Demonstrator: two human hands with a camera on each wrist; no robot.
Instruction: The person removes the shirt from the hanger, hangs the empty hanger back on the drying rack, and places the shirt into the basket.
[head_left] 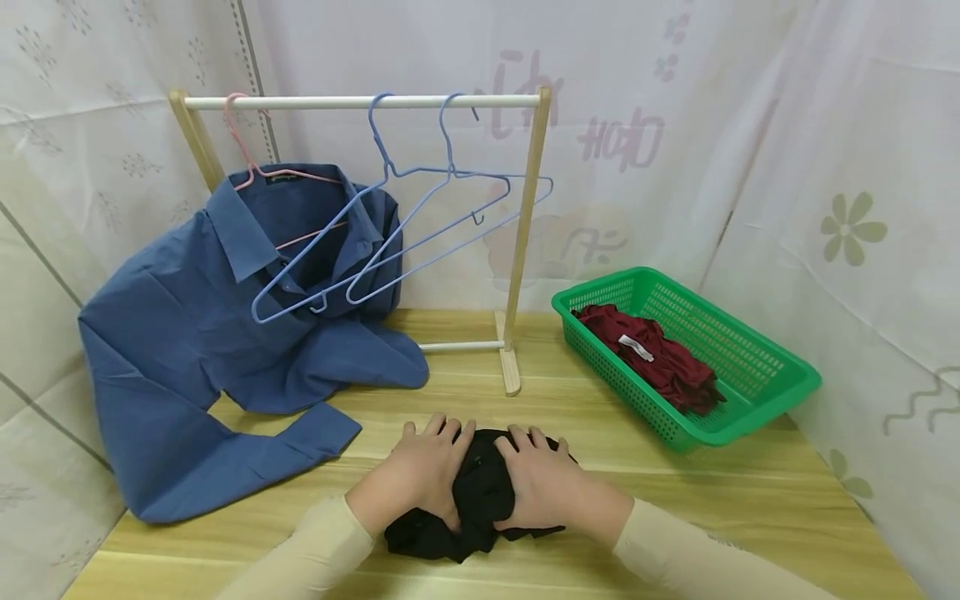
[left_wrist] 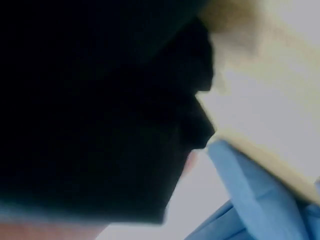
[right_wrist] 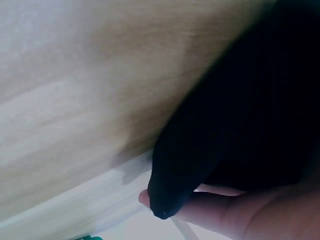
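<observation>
So the black cloth (head_left: 480, 492) is bunched on the wooden table (head_left: 750, 500), around 6 o'clock in the head view. Left hand (head_left: 424, 468) grips it at its 9, right hand (head_left: 542, 483) at its 3, both half-closed with fingers bent. From the cloth, a green basket (head_left: 621, 381) sits at 2 o'clock, a blue shirt (head_left: 165, 333) hangs at 10.
</observation>
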